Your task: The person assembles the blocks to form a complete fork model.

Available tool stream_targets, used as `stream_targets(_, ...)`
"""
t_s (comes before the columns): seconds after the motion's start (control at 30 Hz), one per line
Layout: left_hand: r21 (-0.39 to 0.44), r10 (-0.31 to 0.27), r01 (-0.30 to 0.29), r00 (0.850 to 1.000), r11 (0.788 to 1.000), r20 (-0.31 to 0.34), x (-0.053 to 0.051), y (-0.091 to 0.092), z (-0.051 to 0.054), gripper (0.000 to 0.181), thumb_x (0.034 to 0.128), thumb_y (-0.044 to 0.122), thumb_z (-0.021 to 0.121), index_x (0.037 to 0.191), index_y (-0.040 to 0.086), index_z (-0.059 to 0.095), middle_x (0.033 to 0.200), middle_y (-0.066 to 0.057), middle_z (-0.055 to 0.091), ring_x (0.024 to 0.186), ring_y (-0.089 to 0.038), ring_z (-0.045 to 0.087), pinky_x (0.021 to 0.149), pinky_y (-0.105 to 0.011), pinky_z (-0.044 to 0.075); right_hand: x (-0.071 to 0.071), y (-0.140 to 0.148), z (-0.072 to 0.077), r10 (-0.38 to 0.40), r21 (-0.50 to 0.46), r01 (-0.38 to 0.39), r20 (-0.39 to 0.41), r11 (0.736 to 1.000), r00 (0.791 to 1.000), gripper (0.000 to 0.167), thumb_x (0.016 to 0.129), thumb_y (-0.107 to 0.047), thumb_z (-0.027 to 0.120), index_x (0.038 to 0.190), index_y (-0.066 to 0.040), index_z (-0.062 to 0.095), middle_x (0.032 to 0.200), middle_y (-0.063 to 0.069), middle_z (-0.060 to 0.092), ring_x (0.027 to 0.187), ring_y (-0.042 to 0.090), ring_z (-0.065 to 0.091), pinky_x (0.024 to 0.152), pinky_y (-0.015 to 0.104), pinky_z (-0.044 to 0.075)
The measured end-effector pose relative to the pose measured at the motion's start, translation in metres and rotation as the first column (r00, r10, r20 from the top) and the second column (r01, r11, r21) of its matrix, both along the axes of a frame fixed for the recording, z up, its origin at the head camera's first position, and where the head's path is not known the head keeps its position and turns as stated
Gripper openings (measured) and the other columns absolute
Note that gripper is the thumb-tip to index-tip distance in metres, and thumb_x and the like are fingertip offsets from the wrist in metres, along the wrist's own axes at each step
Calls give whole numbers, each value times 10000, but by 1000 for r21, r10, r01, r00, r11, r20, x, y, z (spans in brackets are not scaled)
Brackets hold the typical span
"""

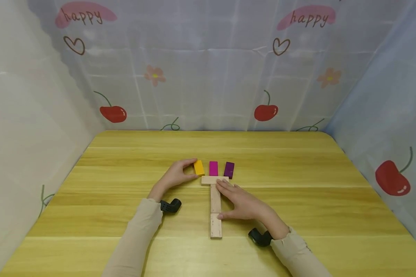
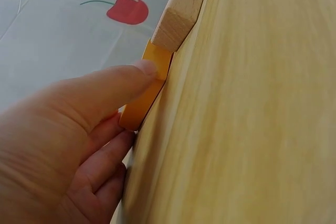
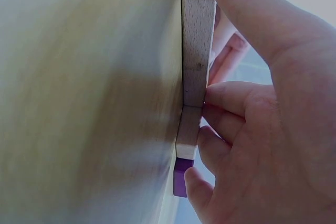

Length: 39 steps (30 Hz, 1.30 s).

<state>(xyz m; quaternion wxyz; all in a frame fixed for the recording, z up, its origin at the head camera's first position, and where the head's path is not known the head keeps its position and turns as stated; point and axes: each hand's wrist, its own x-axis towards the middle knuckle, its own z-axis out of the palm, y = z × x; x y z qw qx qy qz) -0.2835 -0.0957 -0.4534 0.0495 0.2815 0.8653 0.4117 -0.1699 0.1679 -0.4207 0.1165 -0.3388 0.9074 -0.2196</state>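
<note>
My left hand (image 1: 176, 174) pinches a yellow block (image 1: 199, 168) between thumb and fingers. In the left wrist view the thumb lies along the side of this yellow block (image 2: 140, 103), near the end of a plain wooden block (image 2: 181, 11). A crosswise wooden block (image 1: 207, 180) tops two wooden blocks laid end to end, the upper one (image 1: 215, 200) and the lower one (image 1: 216, 227). My right hand (image 1: 245, 204) rests its fingertips on the crosswise block, its thumb touching the lower one. Beyond the crosswise block lie a magenta block (image 1: 213, 168) and a purple block (image 1: 229, 169).
The blocks lie flat on a wood-grain table (image 1: 100, 215). A printed curtain (image 1: 208, 84) hangs behind its far edge, with more fabric at both sides. Black devices sit at the left wrist (image 1: 171, 206) and the right wrist (image 1: 260, 237).
</note>
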Motion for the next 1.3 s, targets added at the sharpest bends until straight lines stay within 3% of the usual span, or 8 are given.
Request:
stream_targets(0.43, -37, -5, 3, 999, 999, -33, -2, -14, 11, 600, 837, 204, 729, 1357, 26, 489, 1355, -108, 485, 1268, -248, 403, 1038, -357, 304, -11, -9, 5, 28, -5, -28, -15, 1000, 999, 923, 832, -540, 625, 1485, -33, 215, 1538, 110, 135, 1392, 245, 115, 1092, 472, 111)
stream_targets(0.6, -18, 13, -14, 999, 1000, -42, -4, -12, 10, 597, 831, 193, 735, 1357, 42, 496, 1355, -93, 489, 1269, -237, 402, 1040, -352, 301, -13, -7, 7, 27, -6, -27, -25, 1000, 999, 924, 829, -533, 634, 1485, -32, 217, 1537, 112, 138, 1391, 249, 118, 1092, 472, 110)
stream_targets(0.97, 1, 7, -7, 1000, 1000, -4, 6, -2, -5, 613, 839, 215, 727, 1376, 60, 475, 1379, -64, 464, 1284, -208, 381, 1039, -335, 300, -5, 2, 0, 18, 20, -18, -5, 1000, 1000, 941, 820, -588, 602, 1485, -39, 226, 1535, 109, 149, 1387, 253, 135, 1087, 488, 114)
stream_targets(1.3, -10, -31, 31, 999, 999, -23, 0, 0, -2, 615, 845, 211, 720, 1376, 36, 464, 1381, -81, 460, 1282, -204, 386, 1037, -306, 299, -4, 2, -3, -6, -16, 6, -13, 1000, 1000, 938, 818, -591, 602, 1478, -29, 245, 1532, 112, 163, 1383, 272, 145, 1077, 518, 122)
